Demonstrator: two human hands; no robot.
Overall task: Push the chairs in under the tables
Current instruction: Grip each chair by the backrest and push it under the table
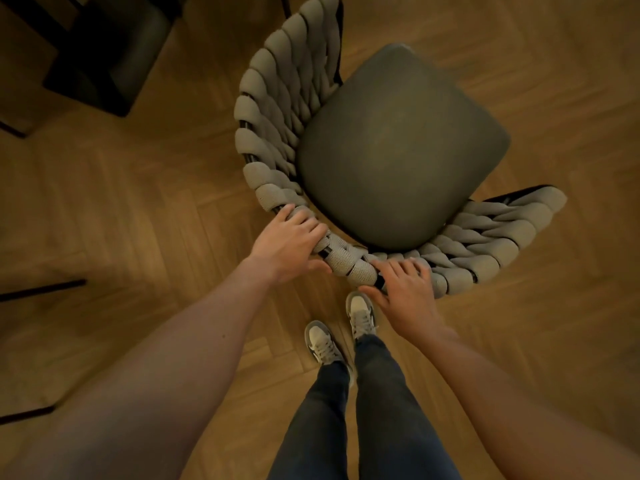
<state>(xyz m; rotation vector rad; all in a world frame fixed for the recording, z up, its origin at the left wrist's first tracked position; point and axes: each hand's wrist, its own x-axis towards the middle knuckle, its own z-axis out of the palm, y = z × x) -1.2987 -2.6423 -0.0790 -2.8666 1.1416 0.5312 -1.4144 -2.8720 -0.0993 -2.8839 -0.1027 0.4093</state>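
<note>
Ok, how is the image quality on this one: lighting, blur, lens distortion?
Head view: dim, warm light; strong wide-angle bowing at the edges. The woven chair back and both hands are fairly sharp; the dark furniture at top left is murky and shadowed.

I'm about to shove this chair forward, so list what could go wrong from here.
1. Both hands, left and right, hold only the woven rope backrest; a grip on soft cord may slip or twist.
2. The right shoe stands very near the chair's rear, so a foot could catch a leg.
3. No table shows ahead of the seat cushion, while dark furniture stands to the upper left, so the chair may be misaimed.
</note>
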